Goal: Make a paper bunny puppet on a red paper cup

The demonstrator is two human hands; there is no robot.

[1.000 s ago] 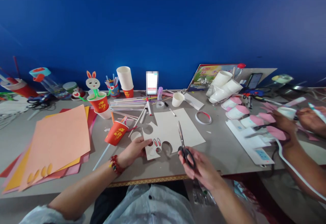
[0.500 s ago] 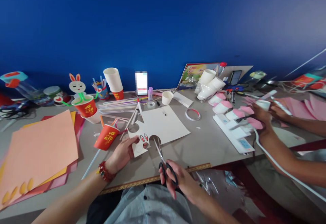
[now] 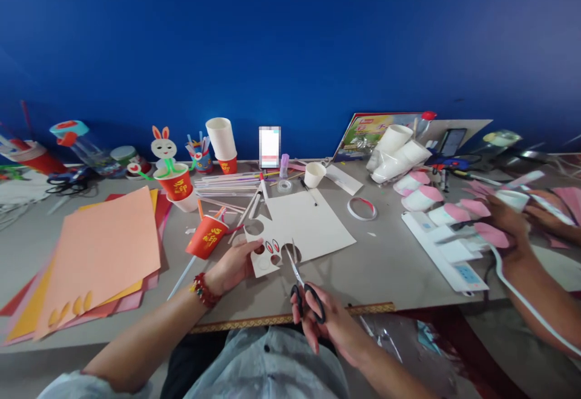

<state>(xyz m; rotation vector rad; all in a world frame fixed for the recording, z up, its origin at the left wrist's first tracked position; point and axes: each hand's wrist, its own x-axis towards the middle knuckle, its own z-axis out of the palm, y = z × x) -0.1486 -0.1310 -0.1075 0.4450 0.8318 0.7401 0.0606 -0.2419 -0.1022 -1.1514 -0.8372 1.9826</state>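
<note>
Room to pass lies between the white sheet (image 3: 313, 223) and power strip (image 3: 446, 267), whose plugs (image 3: 465, 250) apparently obstruct.

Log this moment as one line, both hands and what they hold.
Left hand: pinching white paper | right hand: holding scissors, blades apart | paper: round cutouts, two red-centred ovals

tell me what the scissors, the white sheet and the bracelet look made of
Scissors: blades look like metal, silvery and shiny; handles probably plastic, black and rounded.
White sheet: matte paper or thin card, judging by its cut-outs and lack of gloss.
Bracelet: bumpy reddish beads; glass, stone or plastic, I can't tell.
</note>
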